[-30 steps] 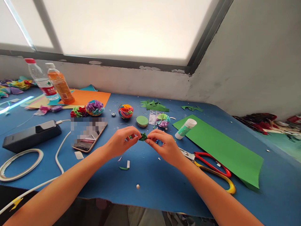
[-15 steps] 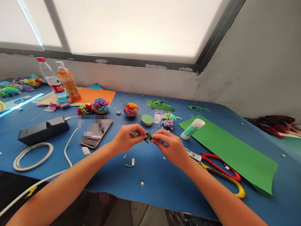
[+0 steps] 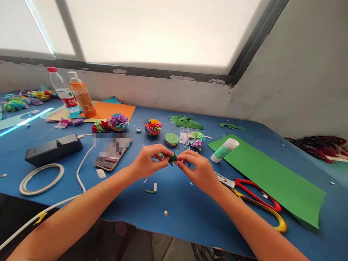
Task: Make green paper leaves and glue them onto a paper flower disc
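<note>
Head view: we find both hands at the middle of the counter (image 3: pixel 130 206), drawn close together above its surface. The left hand (image 3: pixel 150 159) and the right hand (image 3: pixel 197 166) each have thumb and fingers brought narrowly together, and between the two sets of fingertips sits a small green paper piece (image 3: pixel 173 158), held from both sides. Its surface looks creased and bent; the fingers hide part of it, and we cannot tell its full shape.

Compared with the preceding half second, we note that the piece shows a darker, narrower outline, which we judge to be a slight turn or pinch between the fingers. Neither hand has let go. The whole view has shifted a little, yet we record no displacement among the things on the counter. In our judgement, the work remains fine shaping of this one piece, with nothing set down.

Just beyond the hands lies a round green disc (image 3: pixel 172 138). Near the right hand we list the scissors (image 3: pixel 231 183), the glue stick (image 3: pixel 224 150), tilted, and the large green sheet (image 3: pixel 272 170), partly under the scissors' handles. Green scraps (image 3: pixel 187 124) lie farther back. Something green under the left fingers is too obscured for us to identify.
</note>
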{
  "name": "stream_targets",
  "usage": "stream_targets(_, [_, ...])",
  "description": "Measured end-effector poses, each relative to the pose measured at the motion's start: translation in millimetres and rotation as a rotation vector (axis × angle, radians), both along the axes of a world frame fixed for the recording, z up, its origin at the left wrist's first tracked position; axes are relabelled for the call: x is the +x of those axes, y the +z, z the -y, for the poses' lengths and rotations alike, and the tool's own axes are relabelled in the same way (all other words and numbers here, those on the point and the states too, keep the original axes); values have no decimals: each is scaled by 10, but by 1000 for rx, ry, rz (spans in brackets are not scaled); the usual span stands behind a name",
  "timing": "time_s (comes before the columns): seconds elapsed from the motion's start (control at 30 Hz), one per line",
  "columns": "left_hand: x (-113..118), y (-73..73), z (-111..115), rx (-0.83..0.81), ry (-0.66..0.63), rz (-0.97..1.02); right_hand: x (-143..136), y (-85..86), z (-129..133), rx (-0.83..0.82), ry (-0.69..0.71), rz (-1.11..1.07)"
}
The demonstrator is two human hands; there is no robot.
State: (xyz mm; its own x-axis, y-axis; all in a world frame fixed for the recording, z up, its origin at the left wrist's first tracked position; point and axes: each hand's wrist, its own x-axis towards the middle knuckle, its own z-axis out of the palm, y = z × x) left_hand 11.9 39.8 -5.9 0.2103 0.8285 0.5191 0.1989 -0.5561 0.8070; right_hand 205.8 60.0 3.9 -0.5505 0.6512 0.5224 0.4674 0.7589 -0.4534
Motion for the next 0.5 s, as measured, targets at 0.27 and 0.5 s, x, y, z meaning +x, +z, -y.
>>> stream_targets(0.27, [-10,-45,-22,128,-44,-69,-19,-7,11,-29,18,-6])
stream_targets(0.5, [19,-56,-13,50,-51,-88,3,-26,30,-7,32,25])
